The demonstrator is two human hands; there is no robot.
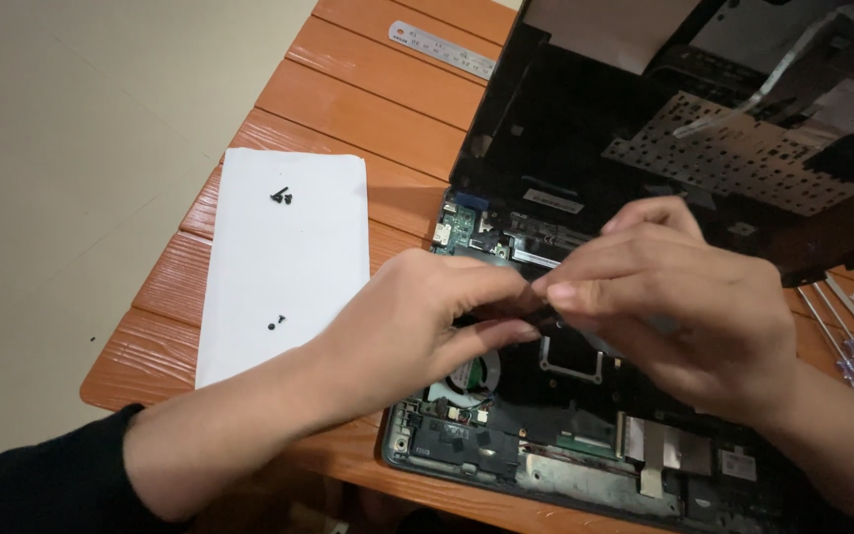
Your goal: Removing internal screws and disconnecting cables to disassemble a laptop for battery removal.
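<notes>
While over opened laptop (pixel 565 425), left hand (pixel 417 321), right hand (pixel 679 302) fingers pinch thin black strip (pixel 536 314).

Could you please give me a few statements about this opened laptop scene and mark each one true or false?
1. Small black screws lie on the white paper sheet. True.
2. The laptop is closed. False: it is opened, circuit board exposed.
3. Left hand and right hand meet over the laptop. True.
4. The metal ruler lies on the paper. False: it lies on the wooden table.
5. Screwdrivers lie right of the laptop. True.
</notes>
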